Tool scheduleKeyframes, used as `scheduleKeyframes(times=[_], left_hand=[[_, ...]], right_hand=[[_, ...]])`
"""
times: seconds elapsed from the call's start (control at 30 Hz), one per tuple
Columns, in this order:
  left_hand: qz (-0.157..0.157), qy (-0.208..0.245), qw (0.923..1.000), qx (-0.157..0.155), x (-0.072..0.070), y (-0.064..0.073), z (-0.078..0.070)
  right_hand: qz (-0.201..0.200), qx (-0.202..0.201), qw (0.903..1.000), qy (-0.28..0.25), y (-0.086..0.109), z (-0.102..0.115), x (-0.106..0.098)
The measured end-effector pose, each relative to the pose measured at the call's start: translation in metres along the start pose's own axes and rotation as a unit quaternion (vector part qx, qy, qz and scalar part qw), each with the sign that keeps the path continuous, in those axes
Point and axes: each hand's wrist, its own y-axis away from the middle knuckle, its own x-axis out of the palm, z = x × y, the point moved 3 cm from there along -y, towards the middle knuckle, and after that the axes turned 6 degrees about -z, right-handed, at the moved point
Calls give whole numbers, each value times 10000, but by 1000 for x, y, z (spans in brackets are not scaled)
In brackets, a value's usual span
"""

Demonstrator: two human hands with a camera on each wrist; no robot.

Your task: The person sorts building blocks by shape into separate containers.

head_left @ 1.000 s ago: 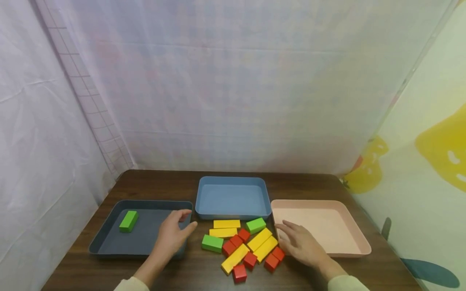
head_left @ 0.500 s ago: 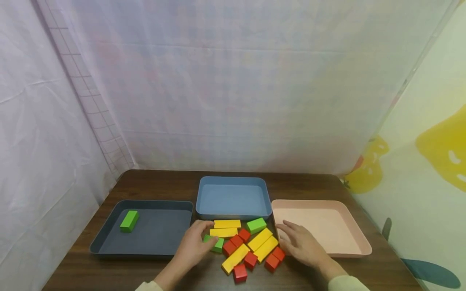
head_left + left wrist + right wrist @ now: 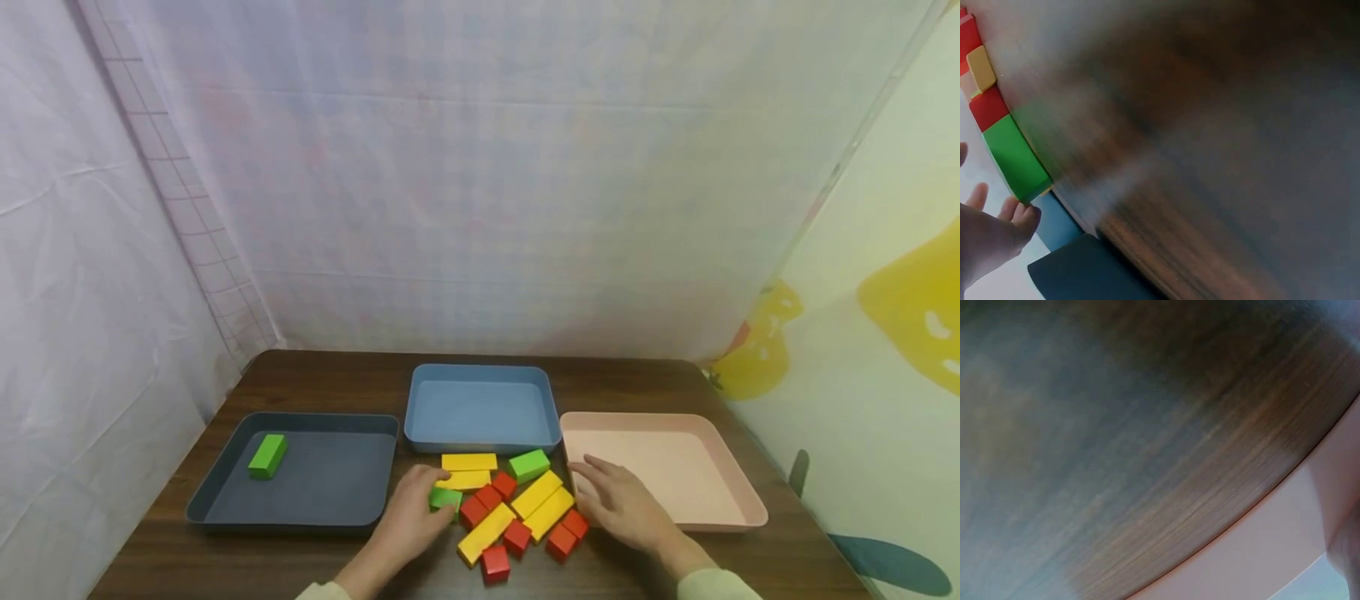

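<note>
In the head view my left hand reaches over a green block at the left of the block pile, thumb and forefinger spread about it. Seen from the left wrist, fingertips meet one end of that green block, which sits on the table; a firm pinch does not show. My right hand stays over the near left edge of the pink tray, fingers loosely bent, holding nothing. Beside it lie yellow blocks and red cubes.
A dark tray on the left bears one green block. Behind the pile is a blue tray. Another green block lies near the pink tray. Everything stands on a brown wooden table with curtains behind.
My left hand has moved right, from above the dark tray's right edge to the green block at the pile's left. The right hand and the blocks keep their places.
</note>
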Motion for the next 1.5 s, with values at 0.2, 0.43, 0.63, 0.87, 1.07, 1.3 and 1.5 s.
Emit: scheduleKeyframes(times=[0.2,0.43,0.63,0.87,1.07,1.3,1.5], left_hand=[[93,-254,9996,-8,-1,4,1],[212,-503,9984,126,-7,8,4],[264,-497,9979,329,-11,8,7],[436,-422,9980,180,-11,7,7],[457,-427,9978,205,-11,8,6],[310,-468,9981,262,-14,6,3],[236,-378,9989,138,-22,2,-2]], right_hand=[[60,85,9999,-30,0,0,0],[107,152,9998,-50,1,0,1],[47,91,9999,-37,1,0,0],[18,59,10000,3,0,0,1],[-1,72,10000,-24,1,0,1],[-32,25,10000,38,1,0,0],[69,119,9999,4,0,0,0]])
